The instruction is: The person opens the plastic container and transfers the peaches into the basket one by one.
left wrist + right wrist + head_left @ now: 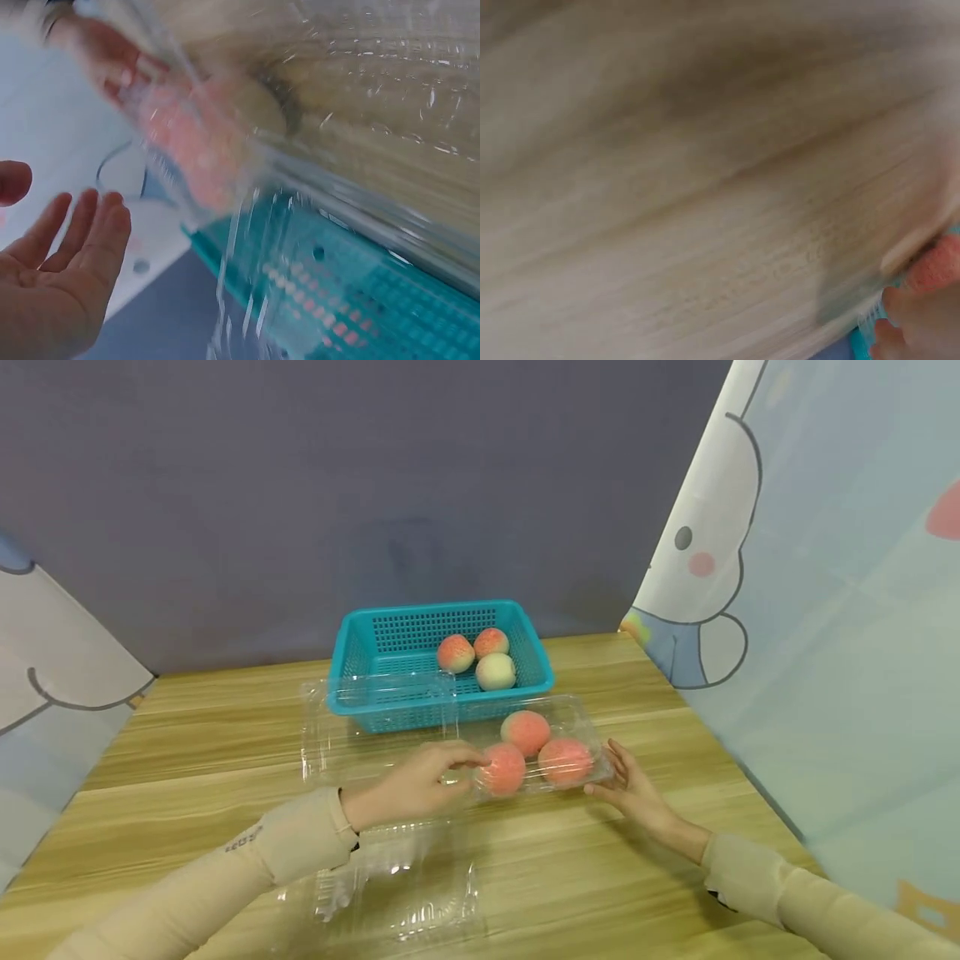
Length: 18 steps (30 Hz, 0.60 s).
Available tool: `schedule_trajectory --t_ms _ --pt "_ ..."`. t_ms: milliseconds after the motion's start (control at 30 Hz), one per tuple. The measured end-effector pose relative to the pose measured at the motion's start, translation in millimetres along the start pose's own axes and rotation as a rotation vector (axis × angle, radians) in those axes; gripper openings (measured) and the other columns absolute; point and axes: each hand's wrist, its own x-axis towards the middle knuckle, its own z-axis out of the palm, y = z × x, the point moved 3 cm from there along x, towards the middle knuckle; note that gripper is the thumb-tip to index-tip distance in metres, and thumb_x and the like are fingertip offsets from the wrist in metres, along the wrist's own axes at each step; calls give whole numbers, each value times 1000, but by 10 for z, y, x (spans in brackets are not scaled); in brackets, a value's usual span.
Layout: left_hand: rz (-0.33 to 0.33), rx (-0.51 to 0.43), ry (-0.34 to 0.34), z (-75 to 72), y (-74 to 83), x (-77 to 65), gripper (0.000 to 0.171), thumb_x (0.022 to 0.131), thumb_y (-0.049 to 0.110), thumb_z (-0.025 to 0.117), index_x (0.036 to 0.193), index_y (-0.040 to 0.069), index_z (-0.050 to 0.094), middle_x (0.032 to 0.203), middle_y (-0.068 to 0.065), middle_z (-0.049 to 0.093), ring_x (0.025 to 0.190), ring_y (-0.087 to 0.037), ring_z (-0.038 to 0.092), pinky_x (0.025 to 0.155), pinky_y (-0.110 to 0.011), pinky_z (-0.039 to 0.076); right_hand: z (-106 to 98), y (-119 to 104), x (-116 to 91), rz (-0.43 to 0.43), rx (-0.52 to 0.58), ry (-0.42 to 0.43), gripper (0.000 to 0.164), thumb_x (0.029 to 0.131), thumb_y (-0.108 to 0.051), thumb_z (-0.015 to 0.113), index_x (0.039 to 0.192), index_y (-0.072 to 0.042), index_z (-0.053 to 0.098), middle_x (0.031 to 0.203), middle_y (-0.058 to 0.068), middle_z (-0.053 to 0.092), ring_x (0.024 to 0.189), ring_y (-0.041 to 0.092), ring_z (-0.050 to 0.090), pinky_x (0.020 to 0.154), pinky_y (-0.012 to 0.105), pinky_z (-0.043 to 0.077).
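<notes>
A clear plastic clamshell box lies with its lid folded back to the left. Three pink peaches are in its right half. My right hand grips the near right corner of this box between thumb and fingers. Over the box's middle, my left hand reaches in from the left, close to the nearest peach. The left wrist view shows the left hand's fingers loosely bent and apart from the thumb, with nothing between them. In the blurred right wrist view, only a little of the right hand shows, near a peach.
Behind the box stands a teal plastic basket holding three more peaches. Another clear plastic box lies at the front, partly under the left forearm. The wooden table meets a grey backdrop and printed side panels.
</notes>
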Motion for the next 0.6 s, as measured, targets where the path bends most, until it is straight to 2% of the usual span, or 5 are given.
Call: schedule_trajectory --t_ms 200,333,467,600 --pt "-1 196 -139 216 55 224 50 89 19 55 134 2 44 139 -10 44 129 -21 40 106 -37 35 74 36 44 10 17 -31 90 84 -16 65 145 2 2 147 31 14 127 48 32 99 49 39" --pt "2 334 -239 339 62 412 62 90 25 54 141 -1 30 148 -15 29 137 -25 27 110 -36 27 99 26 65 0 49 -33 88 84 -13 64 145 3 2 146 29 20 128 45 32 99 43 41" --pt "-6 450 -328 473 26 592 76 89 33 57 145 -1 19 151 -19 17 140 -28 16 113 -36 21 104 13 72 -3 64 -22 88 85 -11 63 146 1 1 146 28 21 130 44 29 100 44 39" --pt "7 567 -353 587 -10 722 83 87 41 58 146 1 15 151 -20 14 140 -31 13 114 -37 19 116 9 70 -13 97 -36 87 85 -11 61 146 -1 -2 147 27 17 132 44 25 104 51 32"
